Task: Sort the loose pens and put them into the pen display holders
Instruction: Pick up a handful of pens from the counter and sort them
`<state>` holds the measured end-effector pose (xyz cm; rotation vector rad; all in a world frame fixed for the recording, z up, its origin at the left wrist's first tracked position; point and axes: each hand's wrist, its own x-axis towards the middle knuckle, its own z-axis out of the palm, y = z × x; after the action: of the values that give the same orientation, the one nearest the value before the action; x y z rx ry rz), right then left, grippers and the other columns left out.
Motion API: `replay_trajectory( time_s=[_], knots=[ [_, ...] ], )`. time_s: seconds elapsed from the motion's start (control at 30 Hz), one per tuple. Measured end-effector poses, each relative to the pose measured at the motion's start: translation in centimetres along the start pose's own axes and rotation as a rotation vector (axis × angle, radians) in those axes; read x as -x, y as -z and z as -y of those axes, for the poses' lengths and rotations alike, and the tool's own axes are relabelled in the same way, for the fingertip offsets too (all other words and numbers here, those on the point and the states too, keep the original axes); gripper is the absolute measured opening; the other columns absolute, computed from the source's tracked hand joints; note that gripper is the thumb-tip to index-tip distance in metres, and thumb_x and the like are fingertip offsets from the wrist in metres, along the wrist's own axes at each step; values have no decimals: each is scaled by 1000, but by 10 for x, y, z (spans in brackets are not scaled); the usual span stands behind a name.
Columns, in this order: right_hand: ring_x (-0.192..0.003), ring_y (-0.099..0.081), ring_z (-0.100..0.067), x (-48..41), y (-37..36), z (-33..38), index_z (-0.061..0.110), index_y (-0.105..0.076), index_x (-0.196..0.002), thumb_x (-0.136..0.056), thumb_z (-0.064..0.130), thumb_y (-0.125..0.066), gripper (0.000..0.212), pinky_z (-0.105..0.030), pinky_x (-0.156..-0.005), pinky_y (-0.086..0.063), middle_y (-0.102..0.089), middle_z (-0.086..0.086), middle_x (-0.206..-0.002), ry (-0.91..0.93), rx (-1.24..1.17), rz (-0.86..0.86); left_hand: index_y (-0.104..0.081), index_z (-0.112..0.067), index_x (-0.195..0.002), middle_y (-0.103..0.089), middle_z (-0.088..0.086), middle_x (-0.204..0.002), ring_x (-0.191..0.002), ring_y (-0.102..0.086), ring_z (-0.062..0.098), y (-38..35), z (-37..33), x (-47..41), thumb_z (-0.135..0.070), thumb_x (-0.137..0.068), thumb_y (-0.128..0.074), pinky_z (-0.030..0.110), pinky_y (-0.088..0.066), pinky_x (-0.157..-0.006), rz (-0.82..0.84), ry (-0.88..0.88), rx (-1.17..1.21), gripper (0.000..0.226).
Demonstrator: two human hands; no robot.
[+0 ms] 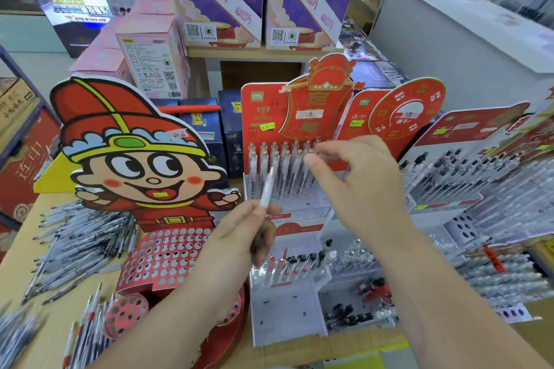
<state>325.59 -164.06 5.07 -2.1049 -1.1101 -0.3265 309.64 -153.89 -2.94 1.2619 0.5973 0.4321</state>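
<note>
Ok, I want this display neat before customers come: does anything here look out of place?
Yes. Loose pens lie heaped and scattered on the table left of the cartoon holder, whose holes look mostly empty. A few red pens also lie flat in the clear tray in front.

Loose pens (81,237) left of cartoon holder (162,252), pen display (287,177) right (boxes (150,48) behind)

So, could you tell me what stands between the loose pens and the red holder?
In the head view, the cartoon display stands between pens and holder.
</note>
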Motion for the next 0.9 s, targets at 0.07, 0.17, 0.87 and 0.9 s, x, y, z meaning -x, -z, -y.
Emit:
replay_trajectory(
  time_s=[0.07,0.17,0.87,0.9],
  knots=[
    [-92,-56,2,6,4,2,33,-76,-97,-86,61,-59,34,-17,-79,-43,-62,33,-81,-63,-149,102,-73,-33,-96,-50,-1,-63,-49,-43,12,-8,-4,1,-43,-94,-46,20,-38,-47,61,-55,-61,29],
    [-92,-59,4,10,8,-3,38,-75,-92,-83,55,-66,21,-13,-75,-45,-63,30,-81,-71,-225,209,-69,-34,-98,-48,-4,-63,-53,-41,9,-22,-10,1,-41,-97,-45,18,-38,-51,125,-116,-136,26],
    [-72,-64,5,-30,44,-32,38,-71,-87,-84,24,-79,16,-5,-67,-45,-69,28,-76,5,-318,52,-60,-40,-107,-61,-22,-104,-103,-58,-3,-5,-7,-12,-36,-91,-65,12,-44,-84,-343,-341,-605,17],
    [-76,-65,4,-32,43,-33,38,-70,-88,-84,26,-79,16,-7,-71,-45,-68,28,-75,7,-288,43,-59,-40,-112,-57,-24,-109,-105,-56,-3,-2,-4,-13,-37,-90,-66,14,-43,-86,-369,-338,-659,23]
  ],
)
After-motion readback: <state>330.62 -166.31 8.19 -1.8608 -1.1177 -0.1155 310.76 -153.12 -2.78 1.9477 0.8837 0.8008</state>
